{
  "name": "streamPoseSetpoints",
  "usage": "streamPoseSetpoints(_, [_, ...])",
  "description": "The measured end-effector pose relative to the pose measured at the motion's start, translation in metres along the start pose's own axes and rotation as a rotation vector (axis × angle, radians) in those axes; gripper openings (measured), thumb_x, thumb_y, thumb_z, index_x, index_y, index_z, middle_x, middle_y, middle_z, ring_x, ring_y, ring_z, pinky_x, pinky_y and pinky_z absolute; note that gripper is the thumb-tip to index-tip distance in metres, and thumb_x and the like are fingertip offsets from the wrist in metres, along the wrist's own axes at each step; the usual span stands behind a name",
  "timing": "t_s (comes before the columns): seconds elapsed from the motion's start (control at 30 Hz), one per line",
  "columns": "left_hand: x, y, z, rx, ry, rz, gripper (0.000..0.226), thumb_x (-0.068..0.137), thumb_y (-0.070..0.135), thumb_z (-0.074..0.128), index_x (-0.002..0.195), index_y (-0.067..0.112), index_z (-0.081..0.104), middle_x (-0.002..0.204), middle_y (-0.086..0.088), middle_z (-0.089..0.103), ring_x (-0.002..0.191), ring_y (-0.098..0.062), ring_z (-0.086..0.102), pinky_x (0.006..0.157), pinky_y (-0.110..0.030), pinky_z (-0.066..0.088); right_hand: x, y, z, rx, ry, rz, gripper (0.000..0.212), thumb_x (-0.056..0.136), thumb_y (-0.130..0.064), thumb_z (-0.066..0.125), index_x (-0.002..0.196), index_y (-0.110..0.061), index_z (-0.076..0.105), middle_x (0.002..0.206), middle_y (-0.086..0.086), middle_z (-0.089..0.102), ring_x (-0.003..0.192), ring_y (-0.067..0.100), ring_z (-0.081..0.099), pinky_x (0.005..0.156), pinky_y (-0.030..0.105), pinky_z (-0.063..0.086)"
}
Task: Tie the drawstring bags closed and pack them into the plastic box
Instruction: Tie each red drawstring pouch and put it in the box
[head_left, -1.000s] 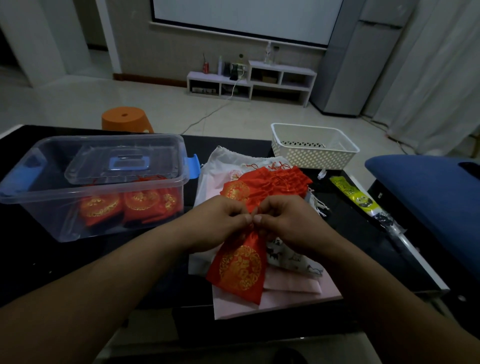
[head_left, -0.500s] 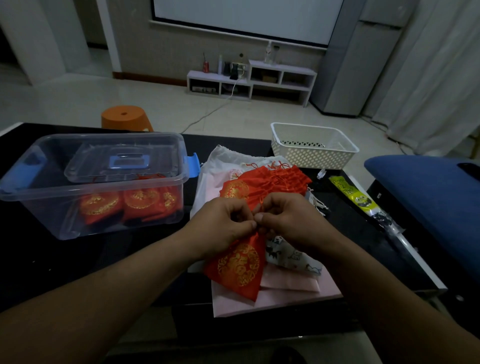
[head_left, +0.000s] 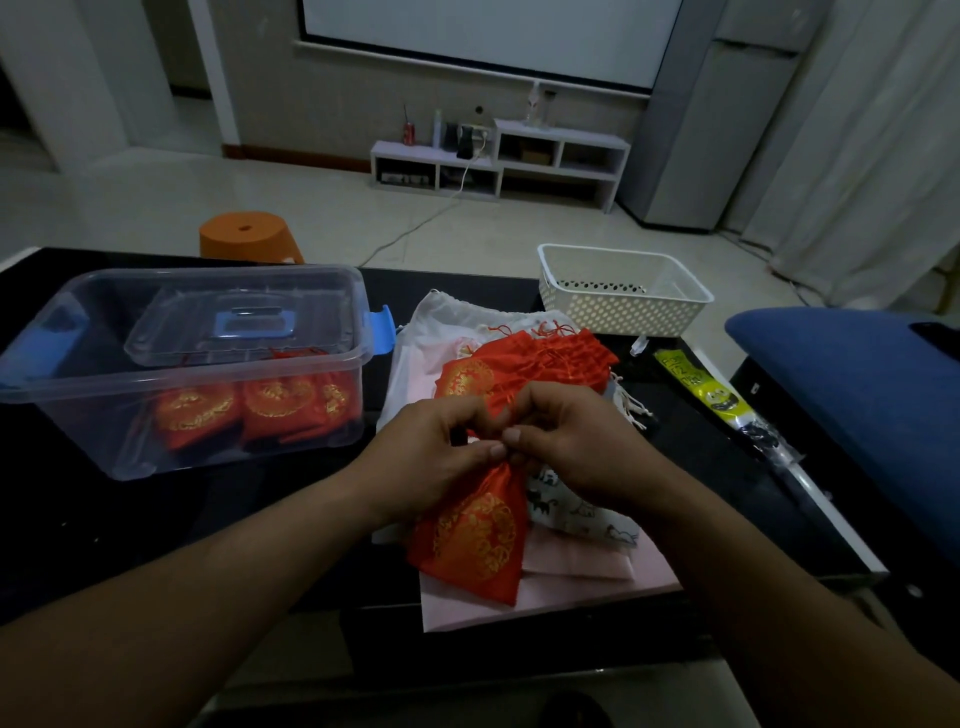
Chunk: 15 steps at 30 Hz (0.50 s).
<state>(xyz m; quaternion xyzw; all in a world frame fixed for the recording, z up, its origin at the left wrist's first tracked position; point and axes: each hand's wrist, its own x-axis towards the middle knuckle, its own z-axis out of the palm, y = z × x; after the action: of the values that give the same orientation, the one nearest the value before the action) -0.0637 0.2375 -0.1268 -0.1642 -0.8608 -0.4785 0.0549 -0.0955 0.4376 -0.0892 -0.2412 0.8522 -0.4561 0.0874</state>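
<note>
Red drawstring bag (head_left: 475, 535) is pinched at its neck by the left hand (head_left: 431, 462) and right hand (head_left: 566, 447), fingers curled and thumb tips meeting, over pink cloth (head_left: 545, 597). Behind lies a pile of red bags (head_left: 550, 358); the clear plastic box (head_left: 104, 447) at left holds more.

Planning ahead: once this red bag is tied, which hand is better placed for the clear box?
Left, probably. The plastic box sits left of the red bag, beside the left hand; the right hand would cross over.
</note>
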Motion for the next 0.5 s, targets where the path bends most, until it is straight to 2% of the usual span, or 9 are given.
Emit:
streamPoseSetpoints(0.07, [-0.001, -0.002, 0.002, 0.013, 0.012, -0.002, 0.006, 0.094, 0.022, 0.075, 0.090, 0.025, 0.072, 0.081, 0.017, 0.066, 0.074, -0.003, 0.057, 0.067, -0.020, 0.045, 0.002, 0.002, 0.003, -0.084, 0.041, -0.031, 0.019, 0.091, -0.001, 0.072, 0.087, -0.020, 0.071, 0.082, 0.003, 0.076, 0.076, 0.016, 0.073, 0.073, 0.038, 0.060])
streamPoseSetpoints(0.17, [-0.001, -0.004, 0.004, 0.025, 0.013, -0.027, 0.012, 0.095, 0.020, 0.073, 0.085, 0.024, 0.067, 0.080, 0.013, 0.064, 0.075, -0.006, 0.059, 0.068, -0.024, 0.048, 0.003, 0.007, 0.008, -0.172, 0.081, -0.062, 0.013, 0.089, -0.006, 0.075, 0.091, -0.019, 0.074, 0.085, -0.005, 0.075, 0.080, 0.009, 0.070, 0.074, 0.039, 0.060])
streamPoseSetpoints(0.3, [0.000, -0.003, 0.010, 0.063, 0.059, -0.059, 0.019, 0.095, 0.019, 0.068, 0.081, 0.024, 0.056, 0.075, 0.010, 0.061, 0.071, -0.006, 0.057, 0.062, -0.017, 0.043, 0.004, 0.010, 0.016, -0.306, 0.151, -0.147, 0.012, 0.087, -0.011, 0.074, 0.087, -0.022, 0.070, 0.080, -0.008, 0.070, 0.075, 0.005, 0.064, 0.069, 0.036, 0.053])
streamPoseSetpoints(0.43, [-0.001, -0.002, 0.015, 0.076, 0.063, -0.081, 0.010, 0.095, 0.017, 0.066, 0.087, 0.022, 0.062, 0.079, 0.005, 0.065, 0.075, -0.008, 0.062, 0.067, -0.025, 0.050, 0.002, 0.011, 0.024, -0.347, 0.175, -0.205, 0.011, 0.089, -0.013, 0.069, 0.085, -0.023, 0.066, 0.078, -0.009, 0.066, 0.074, 0.009, 0.062, 0.065, 0.038, 0.050])
streamPoseSetpoints(0.5, [0.000, -0.002, 0.012, 0.077, 0.085, -0.084, 0.012, 0.096, 0.018, 0.067, 0.086, 0.024, 0.068, 0.080, 0.008, 0.068, 0.078, -0.006, 0.063, 0.067, -0.022, 0.049, 0.002, 0.011, 0.025, -0.352, 0.199, -0.222, 0.010, 0.090, -0.014, 0.068, 0.088, -0.023, 0.068, 0.079, -0.009, 0.066, 0.073, 0.009, 0.061, 0.065, 0.038, 0.050])
